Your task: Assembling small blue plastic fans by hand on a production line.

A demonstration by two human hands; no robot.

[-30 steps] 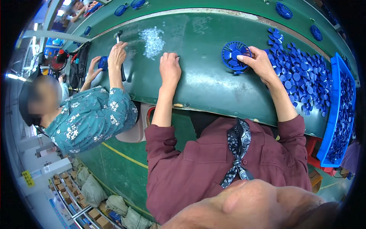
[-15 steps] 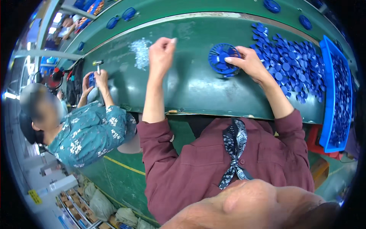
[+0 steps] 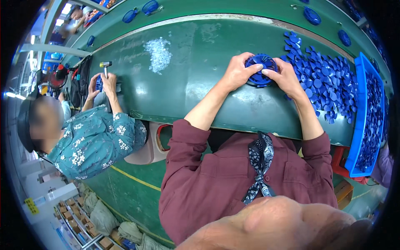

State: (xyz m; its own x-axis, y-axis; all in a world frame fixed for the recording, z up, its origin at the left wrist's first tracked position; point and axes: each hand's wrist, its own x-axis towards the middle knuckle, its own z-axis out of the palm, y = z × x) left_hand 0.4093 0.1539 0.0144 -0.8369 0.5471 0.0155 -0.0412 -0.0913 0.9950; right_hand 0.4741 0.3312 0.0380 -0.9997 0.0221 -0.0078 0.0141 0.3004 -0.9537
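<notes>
A small blue fan with a round ribbed cage (image 3: 264, 61) is held above the green bench between both hands. My left hand (image 3: 238, 74) grips its left side, with the thumb laid over the middle. My right hand (image 3: 287, 79) wraps the opposite side, and its thumb also presses near the centre. The fingers behind the cage are mostly hidden. Loose blue fan blades (image 3: 321, 75) lie in a heap just right of my right hand. Farther left on the bench is a scattered pile of small clear pieces (image 3: 158, 55).
A blue tray (image 3: 357, 141) full of small blue parts stands at the bench's right end. Blue fan cages (image 3: 311, 16) rest on the green strip beyond the bench (image 3: 166, 96). At left, a co-worker in a floral top (image 3: 98, 137) holds a hammer (image 3: 106, 66) and a blue part.
My left hand has come right from beside the clear pieces and taken hold of the fan. My right hand has shifted slightly right with it. Fan cages beyond the bench appear shifted.
</notes>
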